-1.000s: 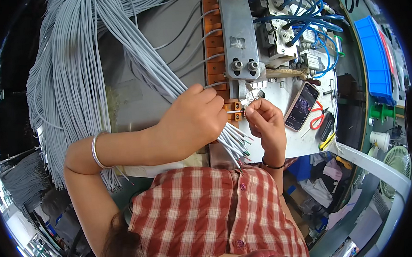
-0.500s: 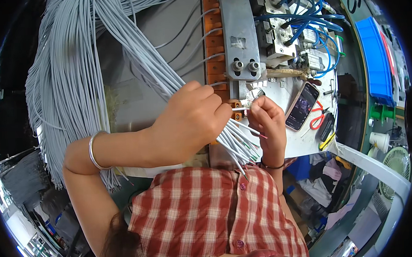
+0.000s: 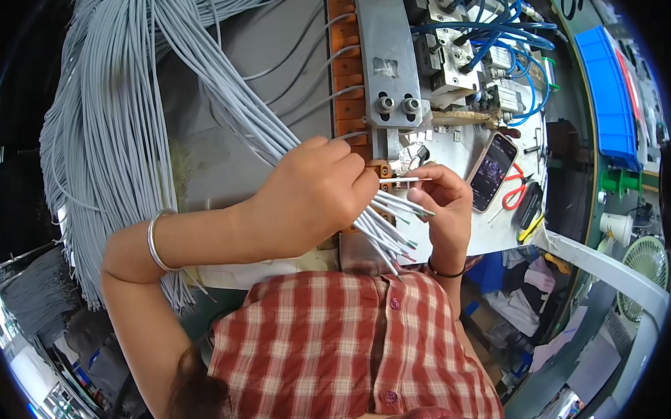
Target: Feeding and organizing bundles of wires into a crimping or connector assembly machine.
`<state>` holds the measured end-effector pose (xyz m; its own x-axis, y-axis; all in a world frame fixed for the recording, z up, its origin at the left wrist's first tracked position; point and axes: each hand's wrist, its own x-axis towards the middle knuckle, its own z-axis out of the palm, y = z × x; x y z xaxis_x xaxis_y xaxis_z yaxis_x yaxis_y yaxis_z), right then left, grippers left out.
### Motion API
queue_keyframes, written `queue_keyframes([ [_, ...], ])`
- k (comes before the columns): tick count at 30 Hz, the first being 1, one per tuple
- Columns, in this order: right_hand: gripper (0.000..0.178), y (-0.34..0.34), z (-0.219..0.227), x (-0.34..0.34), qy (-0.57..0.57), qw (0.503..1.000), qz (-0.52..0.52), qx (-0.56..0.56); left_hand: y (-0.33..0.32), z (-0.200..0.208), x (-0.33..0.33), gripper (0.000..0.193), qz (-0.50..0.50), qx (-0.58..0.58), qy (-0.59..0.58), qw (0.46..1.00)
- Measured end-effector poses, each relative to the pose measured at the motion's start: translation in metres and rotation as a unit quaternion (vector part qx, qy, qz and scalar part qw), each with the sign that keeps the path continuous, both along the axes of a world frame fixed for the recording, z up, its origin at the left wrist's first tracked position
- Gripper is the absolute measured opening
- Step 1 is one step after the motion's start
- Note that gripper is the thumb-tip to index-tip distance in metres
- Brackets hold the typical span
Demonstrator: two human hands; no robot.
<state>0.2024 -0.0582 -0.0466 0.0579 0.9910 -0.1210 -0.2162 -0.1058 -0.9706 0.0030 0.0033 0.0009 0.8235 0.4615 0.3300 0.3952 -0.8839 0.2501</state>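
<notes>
My left hand (image 3: 312,199) is closed around a bundle of grey cables (image 3: 253,116). Their loose ends (image 3: 385,226) fan out past the fingers, some showing thin coloured wires. A single cable end (image 3: 401,180) points right, apart from the others, across a small orange block (image 3: 382,170). Around the tip of that cable, my right hand (image 3: 451,208) has its thumb and index finger parted. The other right fingers are curled and partly hidden. Small silvery metal pieces (image 3: 413,142) lie just beyond.
An orange strip (image 3: 346,67) and a metal bar with bolts (image 3: 390,57) run away from me. Pneumatic blocks with blue hoses (image 3: 448,47) stand right of them. A phone (image 3: 492,169), red-handled cutters (image 3: 514,190) and a cutter knife (image 3: 530,207) lie rightward. Many grey cables (image 3: 114,122) hang left.
My right thumb and index finger have moved apart from their pinch at the cable end, and the hand has shifted slightly right. The left hand keeps its hold on the bundle.
</notes>
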Motion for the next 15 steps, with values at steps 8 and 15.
queue_keyframes([
  [8, 0.008, -0.0016, -0.0019, -0.0044, -0.011, 0.999, -0.038, -0.011, -0.0039, 0.0008, -0.0023, 0.018, -0.004, -0.043, -0.056, 0.997],
  [15, 0.005, 0.0021, 0.0010, 0.0011, 0.145, 0.984, 0.099, -0.034, -0.0024, 0.0025, -0.0022, 0.019, 0.015, -0.075, -0.039, 0.996],
])
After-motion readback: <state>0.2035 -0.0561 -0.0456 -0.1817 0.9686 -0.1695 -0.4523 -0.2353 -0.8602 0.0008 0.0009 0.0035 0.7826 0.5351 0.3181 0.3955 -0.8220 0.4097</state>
